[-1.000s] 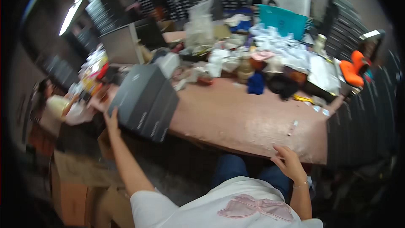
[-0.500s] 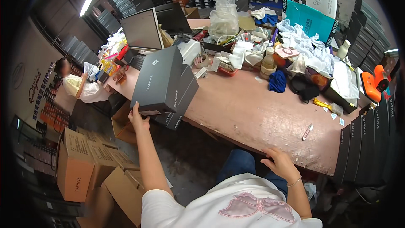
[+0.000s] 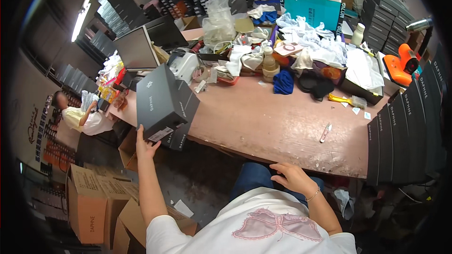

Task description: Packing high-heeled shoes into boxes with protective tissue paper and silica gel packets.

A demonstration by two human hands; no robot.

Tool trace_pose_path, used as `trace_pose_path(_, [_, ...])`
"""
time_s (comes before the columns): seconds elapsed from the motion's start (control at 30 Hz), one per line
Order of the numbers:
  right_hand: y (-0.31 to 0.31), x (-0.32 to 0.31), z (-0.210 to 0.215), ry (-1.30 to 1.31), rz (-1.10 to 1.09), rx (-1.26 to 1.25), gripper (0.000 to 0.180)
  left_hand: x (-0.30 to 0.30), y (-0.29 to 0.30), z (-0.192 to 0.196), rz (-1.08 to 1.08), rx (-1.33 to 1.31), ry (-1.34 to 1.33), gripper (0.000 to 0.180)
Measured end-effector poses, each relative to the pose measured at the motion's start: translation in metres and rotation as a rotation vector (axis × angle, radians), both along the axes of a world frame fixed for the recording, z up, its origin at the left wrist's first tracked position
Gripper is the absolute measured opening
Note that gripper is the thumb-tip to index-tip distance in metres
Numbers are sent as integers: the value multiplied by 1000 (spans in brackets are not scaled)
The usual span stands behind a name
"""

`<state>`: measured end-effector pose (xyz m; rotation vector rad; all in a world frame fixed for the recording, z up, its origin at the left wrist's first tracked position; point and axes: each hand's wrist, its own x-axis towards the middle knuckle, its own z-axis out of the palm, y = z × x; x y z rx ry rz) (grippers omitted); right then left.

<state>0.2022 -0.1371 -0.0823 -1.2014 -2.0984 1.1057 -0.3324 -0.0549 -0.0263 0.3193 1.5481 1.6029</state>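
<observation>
- We see the left hand [image 3: 145, 145] raised at the table's left end, fingers spread and curled under the lower corner of a dark grey box [image 3: 162, 102]; it grips the box from below.
- The dark grey box is a rectangular carton with a matt lid, tilted, with a pale label on its near end. It sits above a second dark box [image 3: 184, 123] at the edge of the table [image 3: 263, 127].
- The right hand [image 3: 293, 177] lies loosely open, fingers bent, on the near edge of the table, holding nothing.
- The table top is reddish-brown, worn and speckled. Across its far side we note crumpled white cloths [image 3: 310, 37], a blue cloth [image 3: 283, 82] and a clear plastic bag [image 3: 217, 21].
- A small pale utility knife [image 3: 326, 132] lies alone near the right side.
- Brown cardboard cartons [image 3: 94, 202] stand on the floor at left.
</observation>
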Motion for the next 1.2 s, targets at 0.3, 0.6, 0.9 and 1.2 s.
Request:
trace_pose_path(0.3, [1, -1, 3, 121, -28, -49, 37, 54, -18, -24, 82, 285, -55, 53])
trace_pose_path(0.6, [28, 14, -75, 349, -593, -158, 60, 286, -90, -139, -770, 60, 343, 59])
trace_pose_path(0.9, [1, 113, -53, 785, -602, -957, 38, 336, -26, -117, -921, -199, -574, 63])
trace_pose_path(1.2, [14, -16, 18, 1021, -695, -622, 41, 290, 4, -47, -1072, 263, -18, 87])
